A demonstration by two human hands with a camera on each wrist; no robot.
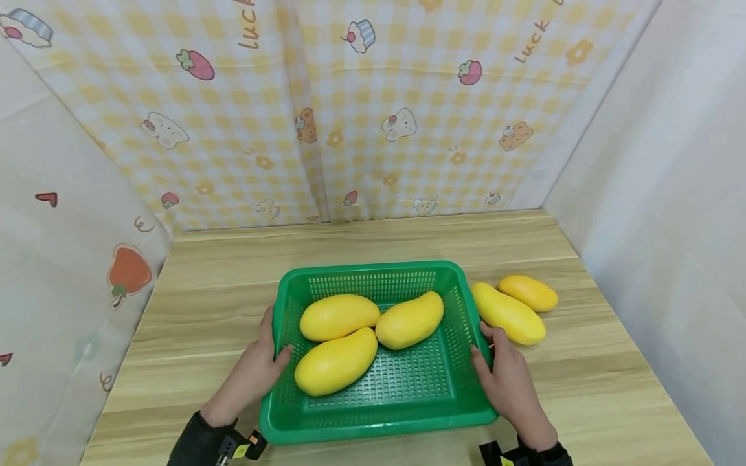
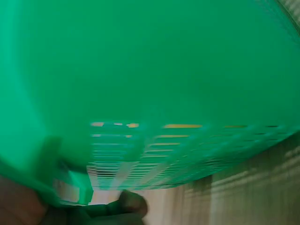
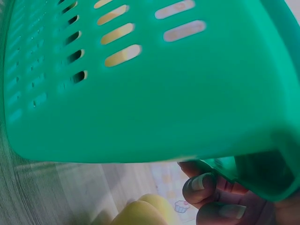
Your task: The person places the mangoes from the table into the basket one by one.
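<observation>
Left hand (image 1: 260, 366) and right hand (image 1: 506, 378) grip opposite sides of the green basket (image 1: 379, 430), lower centre of the head view; three yellow mangoes (image 1: 337, 362) lie inside, two others (image 1: 507, 312) on the table (image 1: 210, 278) at right.

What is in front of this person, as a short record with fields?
container: green rectangular plastic basket with slotted walls
inside: three yellow oblong fruits
outside: two more fruits, right of the basket on pale wood-grain table
left hand: grips the basket's left rim
right hand: grips its right rim
backdrop: yellow-and-white checked cloth
</observation>
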